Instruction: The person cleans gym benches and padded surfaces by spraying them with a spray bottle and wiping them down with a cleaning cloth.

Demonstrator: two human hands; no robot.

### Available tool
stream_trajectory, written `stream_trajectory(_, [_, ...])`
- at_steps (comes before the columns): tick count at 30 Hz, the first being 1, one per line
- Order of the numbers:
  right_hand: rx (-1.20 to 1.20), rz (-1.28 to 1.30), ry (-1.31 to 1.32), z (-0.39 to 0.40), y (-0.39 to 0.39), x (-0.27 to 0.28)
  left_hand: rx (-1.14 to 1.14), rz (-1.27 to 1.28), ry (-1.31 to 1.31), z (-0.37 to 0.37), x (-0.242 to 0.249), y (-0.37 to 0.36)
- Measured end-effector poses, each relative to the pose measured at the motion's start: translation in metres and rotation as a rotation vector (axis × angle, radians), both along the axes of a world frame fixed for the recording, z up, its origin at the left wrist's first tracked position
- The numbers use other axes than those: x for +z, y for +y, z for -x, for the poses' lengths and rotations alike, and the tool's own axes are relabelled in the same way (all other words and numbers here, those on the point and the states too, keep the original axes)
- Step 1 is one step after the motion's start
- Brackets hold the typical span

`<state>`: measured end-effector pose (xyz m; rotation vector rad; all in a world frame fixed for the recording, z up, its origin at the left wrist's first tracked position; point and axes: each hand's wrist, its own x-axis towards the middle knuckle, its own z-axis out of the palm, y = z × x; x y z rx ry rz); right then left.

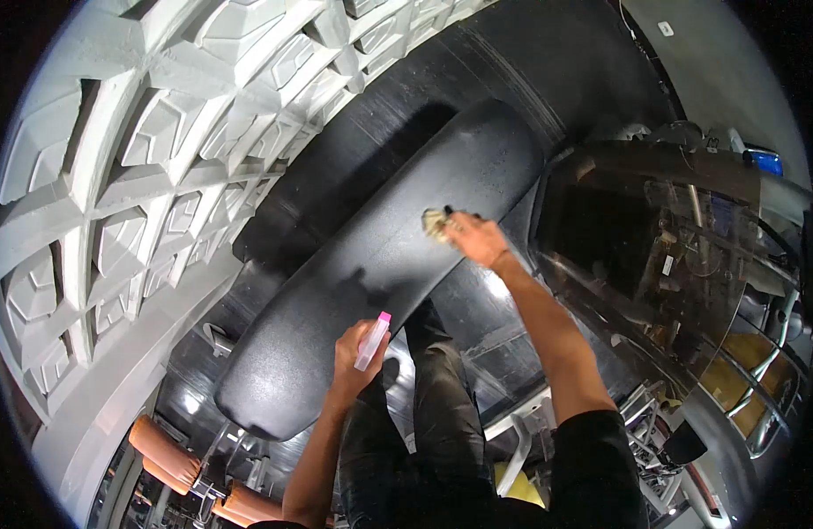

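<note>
A long black padded bench point(336, 264) with rounded ends runs diagonally in front of my legs. My right hand point(479, 240) is closed around a crumpled, pale, dark-patched cloth point(434, 226), which rests against the bench's top towards its far half. Nearer to me, my left hand point(352, 354) grips a small translucent bottle point(371, 344) with a bright pink top. The bottle is tilted, over the bench's near edge. My palm hides part of it.
A white wall of raised geometric panels point(160, 132) rises at the left. Dark tinted glass point(618, 238) stands to the right, with metal frames behind it. Orange padded rollers point(164, 454) sit at the lower left. Black flooring point(548, 62) surrounds the bench.
</note>
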<state>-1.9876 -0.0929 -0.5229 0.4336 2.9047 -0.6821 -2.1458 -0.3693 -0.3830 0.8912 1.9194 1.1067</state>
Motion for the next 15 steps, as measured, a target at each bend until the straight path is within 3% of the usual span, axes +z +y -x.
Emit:
stream_trajectory(2, [-0.244,-0.029,-0.185,-0.008,0.038,0.008,-0.030,0.017,0.017,-0.001,-0.004,-0.003])
stream_trajectory(4, [-0.731,-0.102,-0.129,-0.004,0.056,0.002,-0.023,0.010,0.014,-0.001,-0.003,0.000])
stream_trajectory(5, [-0.733,-0.101,-0.133,-0.003,0.049,-0.001,-0.015,0.004,0.009,-0.002,-0.002,0.000])
stream_trajectory(8, [-1.152,-0.047,-0.022,0.035,0.002,0.006,-0.021,0.010,0.005,-0.003,-0.001,0.002])
stream_trajectory(10, [-0.909,0.045,-0.043,0.034,-0.049,-0.003,-0.029,0.031,0.007,-0.004,-0.003,0.001])
stream_trajectory(11, [-0.690,0.126,-0.283,0.034,-0.071,0.007,-0.043,0.052,0.002,-0.005,-0.004,-0.001])
stream_trajectory(12, [-0.693,0.128,-0.282,0.024,-0.079,0.006,-0.046,0.053,0.004,-0.004,-0.002,0.001])
stream_trajectory(14, [0.096,0.083,0.080,-0.003,-0.079,0.001,-0.051,0.015,0.007,-0.003,0.001,0.004])
stream_trajectory(15, [0.057,0.075,0.045,-0.012,-0.060,0.009,-0.047,0.016,0.011,-0.003,-0.001,0.004])
